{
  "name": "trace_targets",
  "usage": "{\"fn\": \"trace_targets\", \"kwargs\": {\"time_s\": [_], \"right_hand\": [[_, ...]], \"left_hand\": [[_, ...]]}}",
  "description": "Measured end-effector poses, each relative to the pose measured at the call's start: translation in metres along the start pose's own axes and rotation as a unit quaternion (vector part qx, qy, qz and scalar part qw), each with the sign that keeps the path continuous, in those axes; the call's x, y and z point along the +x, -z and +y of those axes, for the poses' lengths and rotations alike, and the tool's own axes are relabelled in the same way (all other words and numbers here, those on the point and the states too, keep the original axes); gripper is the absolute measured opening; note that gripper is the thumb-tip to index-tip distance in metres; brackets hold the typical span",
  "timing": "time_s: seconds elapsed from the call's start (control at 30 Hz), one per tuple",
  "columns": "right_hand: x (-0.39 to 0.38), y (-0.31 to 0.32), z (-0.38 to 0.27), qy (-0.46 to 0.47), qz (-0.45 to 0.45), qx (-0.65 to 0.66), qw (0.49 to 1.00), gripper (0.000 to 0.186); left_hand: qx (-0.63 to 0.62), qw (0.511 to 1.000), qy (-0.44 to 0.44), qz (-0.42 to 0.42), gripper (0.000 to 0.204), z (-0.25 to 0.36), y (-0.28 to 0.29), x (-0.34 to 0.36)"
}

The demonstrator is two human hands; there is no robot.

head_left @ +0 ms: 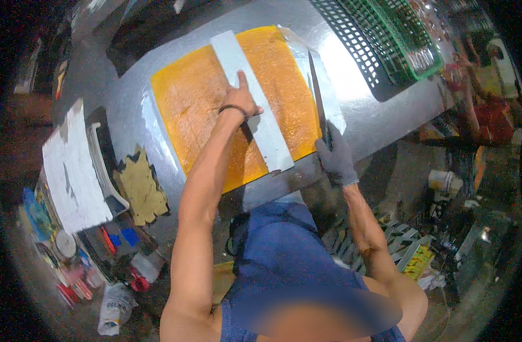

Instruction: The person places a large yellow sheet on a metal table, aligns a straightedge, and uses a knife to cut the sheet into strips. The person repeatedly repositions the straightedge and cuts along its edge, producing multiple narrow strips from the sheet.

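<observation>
A glossy orange sheet point(189, 94) lies on the metal table, with a long white flat strip point(269, 137) across it at a slant. My bare left hand point(240, 101), a dark bracelet at its wrist, rests on the strip with thumb and forefinger spread. The other fingers of that hand are partly hidden. In a grey glove, my right hand point(336, 158) is closed around a long knife point(318, 94) at the sheet's right edge. Its handle is mostly covered by the glove, and the blade points away from me.
Green plastic crates point(386, 43) stand at the table's far right. White sheeting point(298, 48) shows from under the orange sheet. To the left are a white board point(76, 171) and a ragged tan piece point(141, 188). Clutter and a white bag point(115, 308) lie lower left.
</observation>
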State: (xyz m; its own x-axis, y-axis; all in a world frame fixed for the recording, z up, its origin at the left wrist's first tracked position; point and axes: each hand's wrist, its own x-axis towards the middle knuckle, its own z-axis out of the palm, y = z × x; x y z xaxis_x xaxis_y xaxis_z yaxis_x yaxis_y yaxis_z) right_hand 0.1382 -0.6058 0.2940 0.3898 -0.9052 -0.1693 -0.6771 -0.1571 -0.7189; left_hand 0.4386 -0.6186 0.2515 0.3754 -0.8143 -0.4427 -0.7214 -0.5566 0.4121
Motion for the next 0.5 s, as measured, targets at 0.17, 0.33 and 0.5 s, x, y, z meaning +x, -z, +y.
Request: {"fn": "trace_targets", "kwargs": {"time_s": [0.17, 0.33, 0.5], "right_hand": [[0.046, -0.01, -0.034, -0.008, -0.088, 0.126, 0.988, 0.062], [0.11, -0.065, -0.057, 0.084, -0.122, 0.01, 0.989, 0.055], [0.164, -0.1, -0.083, 0.128, -0.11, 0.045, 0.985, 0.045]], "left_hand": [[-0.018, 0.999, 0.01, -0.025, 0.134, -0.002, -0.003, 0.002], [-0.045, 0.999, 0.004, -0.023, 0.123, -0.016, -0.014, 0.012], [-0.025, 0.999, 0.004, -0.026, 0.126, -0.019, -0.014, 0.009]]}}
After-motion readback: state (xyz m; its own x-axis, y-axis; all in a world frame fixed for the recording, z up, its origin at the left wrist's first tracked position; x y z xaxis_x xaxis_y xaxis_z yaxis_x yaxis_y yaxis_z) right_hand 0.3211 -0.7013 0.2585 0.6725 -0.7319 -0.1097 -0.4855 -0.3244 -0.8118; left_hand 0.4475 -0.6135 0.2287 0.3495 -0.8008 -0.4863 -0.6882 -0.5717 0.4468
